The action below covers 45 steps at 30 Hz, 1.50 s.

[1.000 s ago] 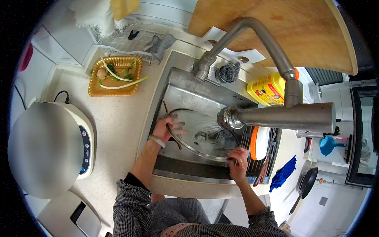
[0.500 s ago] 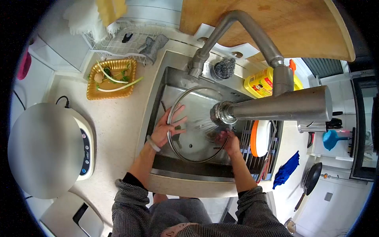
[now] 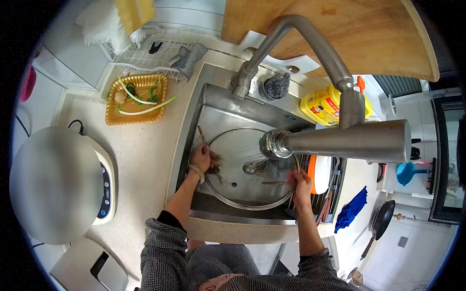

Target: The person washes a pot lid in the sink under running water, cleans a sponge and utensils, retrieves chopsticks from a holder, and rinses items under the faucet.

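Head view: looks forward and steeply down, close above sink (image 3: 257, 114); wearer's lap (image 3: 221, 264) at 6 o'clock.

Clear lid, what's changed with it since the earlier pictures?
The clear lid has tipped from a steep slant to a flatter one. The right hand has shifted outward along with its right rim; the left hand still holds the left. Faucet, gold tray: unmoved.

Pale speckled stone-like countertop (image 3: 141, 160) left of the fingers (image 3: 300, 179), white tiled wall (image 3: 194, 19) beyond them, dark grey ribbed panel (image 3: 398, 85) beyond and to their right, upright black-framed glass panel (image 3: 449, 167) farther right, even whitish light throughout.
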### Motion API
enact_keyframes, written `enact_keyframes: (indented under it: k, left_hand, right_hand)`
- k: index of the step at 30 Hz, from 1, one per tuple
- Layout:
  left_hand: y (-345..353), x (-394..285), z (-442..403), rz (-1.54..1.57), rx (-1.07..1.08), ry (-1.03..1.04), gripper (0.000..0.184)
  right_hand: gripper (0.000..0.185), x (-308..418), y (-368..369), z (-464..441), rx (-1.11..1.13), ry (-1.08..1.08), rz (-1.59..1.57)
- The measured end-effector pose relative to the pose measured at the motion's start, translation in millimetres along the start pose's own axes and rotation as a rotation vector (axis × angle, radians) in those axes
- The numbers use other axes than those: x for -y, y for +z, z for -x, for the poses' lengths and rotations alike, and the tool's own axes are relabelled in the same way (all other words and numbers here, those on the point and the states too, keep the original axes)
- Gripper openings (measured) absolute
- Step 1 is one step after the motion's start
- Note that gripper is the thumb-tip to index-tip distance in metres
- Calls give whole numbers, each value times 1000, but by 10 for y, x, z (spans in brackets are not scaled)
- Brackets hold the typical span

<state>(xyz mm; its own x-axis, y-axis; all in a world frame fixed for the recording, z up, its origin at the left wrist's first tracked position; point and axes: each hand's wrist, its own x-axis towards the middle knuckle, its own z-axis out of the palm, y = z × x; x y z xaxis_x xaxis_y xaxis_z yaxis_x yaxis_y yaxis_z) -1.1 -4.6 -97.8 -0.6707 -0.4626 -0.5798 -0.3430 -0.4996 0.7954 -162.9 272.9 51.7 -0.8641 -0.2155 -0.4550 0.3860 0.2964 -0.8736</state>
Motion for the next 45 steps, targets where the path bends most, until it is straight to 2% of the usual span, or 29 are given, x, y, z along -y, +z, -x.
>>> enact_keyframes:
  k: [1,2,4,5,6,7,8,9,12,14,15,18,19,21,24,27,34,36,40,43,45]
  left_hand:
    - [20,-145,83,1,2,0,32]
    - [57,-295,162,-38,-44,-4,33]
    - [145,-552,328,-77,-89,-8,35]
    - [181,-643,405,-200,-131,137,34]
    - [200,-691,453,-324,-173,282,32]
    - [200,-709,465,-326,-175,281,32]
    - [192,-719,475,-374,-165,399,38]
    - [192,-729,492,-421,-152,515,44]
    - [207,-781,526,-416,-187,564,42]
    - [158,-664,434,-444,-258,602,38]
    - [147,-581,374,-469,-326,643,34]
    - [149,-391,235,-334,-314,519,34]
    - [154,-384,226,-330,-315,519,34]
    - [162,-353,219,-510,-269,414,36]
    - [138,222,-124,-382,-186,376,39]
    - [234,-248,203,-507,-143,311,44]
    - [241,-161,170,-589,-170,292,46]
    - [208,8,13,-308,-101,309,48]
    - [193,-148,94,-372,-122,262,47]
    - [170,-240,75,-239,-104,225,50]
    - [211,-318,145,-74,-204,159,55]
  right_hand:
    - [17,-122,-64,-32,32,100,9]
    - [17,-272,-105,-63,31,98,10]
    - [14,-587,-169,-150,161,267,-60]
    - [14,-749,-169,-221,161,269,-59]
    - [15,-829,-93,-247,213,363,-136]
    - [16,-900,-38,-264,267,454,-214]
    - [18,-939,-17,-301,259,517,-155]
    - [18,-1000,-7,-347,260,522,-156]
    - [18,-1104,59,-449,364,507,-327]
    - [19,-921,150,-383,192,434,-519]
    - [19,-823,181,-359,193,435,-517]
    - [21,-643,176,-343,81,60,-493]
    - [21,-508,177,-283,83,58,-490]
    - [23,-249,133,-131,42,-42,-364]
    - [26,-49,47,55,29,-32,-421]
    - [28,-50,-57,119,30,-53,-408]
    - [29,-35,-42,261,46,-45,-462]
    - [28,-62,-31,260,57,-62,-467]
    - [27,-80,30,285,32,-66,-454]
    - [21,-136,88,301,3,-66,-588]
    - [18,-179,131,296,-24,-77,-684]
